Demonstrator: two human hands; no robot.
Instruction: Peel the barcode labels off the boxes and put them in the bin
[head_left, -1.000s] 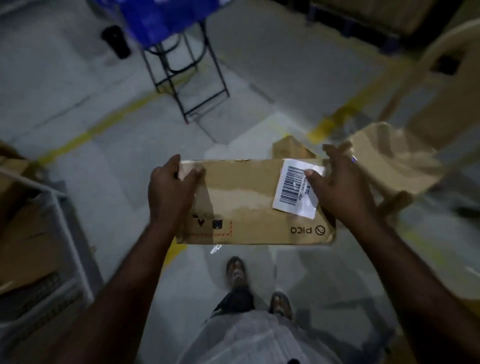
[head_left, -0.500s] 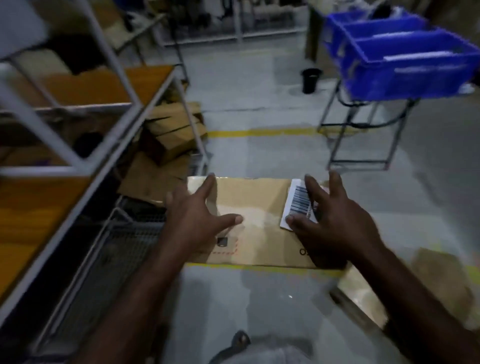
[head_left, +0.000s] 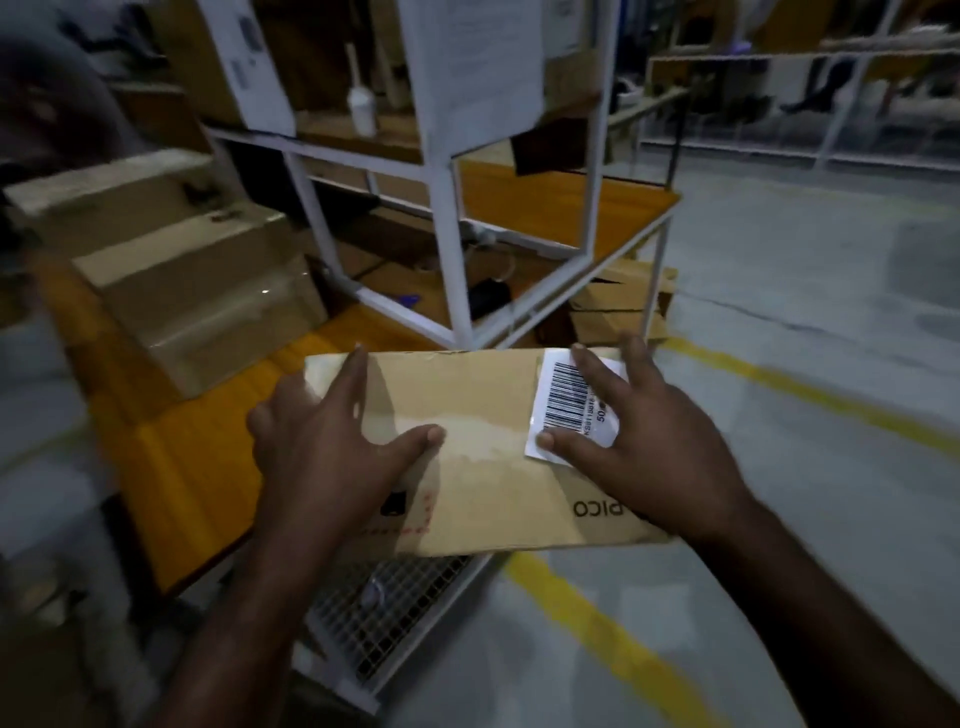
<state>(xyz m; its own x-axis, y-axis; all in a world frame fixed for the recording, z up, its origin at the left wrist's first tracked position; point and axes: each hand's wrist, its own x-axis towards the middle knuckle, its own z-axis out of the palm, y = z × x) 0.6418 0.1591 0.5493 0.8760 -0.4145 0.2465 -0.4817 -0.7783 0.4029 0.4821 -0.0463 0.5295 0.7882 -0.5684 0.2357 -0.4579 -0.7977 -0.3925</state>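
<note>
- Floor (head_left: 779, 291): grey, fills the 3 o'clock side; yellow line (head_left: 810, 395) crosses it from 3 toward 6 o'clock.
- Rack (head_left: 447, 249): white metal frame at 12 o'clock, orange shelves, papers hung on it.
- Table (head_left: 197, 467): orange top, at 9 o'clock of the box.
- Cartons (head_left: 208, 301): brown stack on the table at 10 o'clock, blurred.
- Mesh (head_left: 395, 613): white wire panel, just under the box's near edge at 6 o'clock.
- Box (head_left: 483, 395): flat cardboard, centre frame, broad face up, over the table edge and mesh; can't tell if it rests there.
- Left hand (head_left: 332, 447): flat on the box's 9 o'clock end, fingers spread and straight, gripping nothing.
- Right hand (head_left: 660, 447): flat on the 3 o'clock end, fingers spread, released.
- Label (head_left: 569, 405): white barcode sticker, stuck on the box's top face toward 2 o'clock; right thumb touches its near-left corner, index lies across its far edge.
</note>
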